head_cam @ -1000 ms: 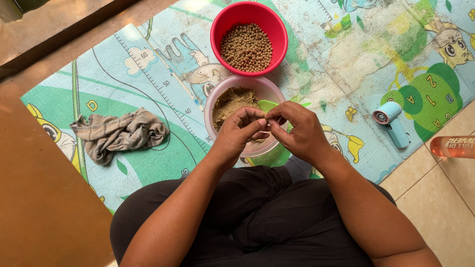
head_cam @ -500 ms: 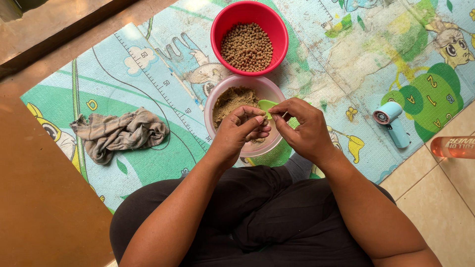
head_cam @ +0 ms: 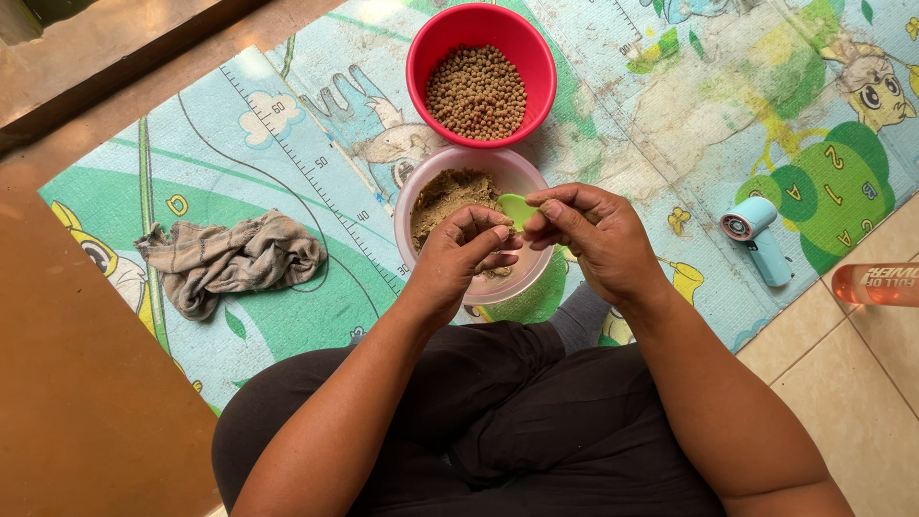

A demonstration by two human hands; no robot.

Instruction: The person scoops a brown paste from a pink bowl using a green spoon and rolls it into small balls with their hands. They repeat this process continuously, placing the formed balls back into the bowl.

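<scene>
Left hand (head_cam: 464,251) fingers curled in, pinching something too small to tell. Right hand (head_cam: 593,239) holds a green spoon (head_cam: 517,208). Both over pale pink bowl (head_cam: 522,278) of brown paste. Just beyond: red bowl (head_cam: 421,57) of round pellets. Crumpled grey cloth (head_cam: 230,258) well left, on printed foam mat (head_cam: 287,144).

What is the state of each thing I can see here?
Red bowl: upright, holds small brown balls.
Pink bowl: upright, partly filled with brown paste.
Green spoon: held by right hand.
Left hand: fingers curled over the pink bowl.
Cloth: crumpled.
Blue fan: lying flat.
Bottle: lying down.
</scene>
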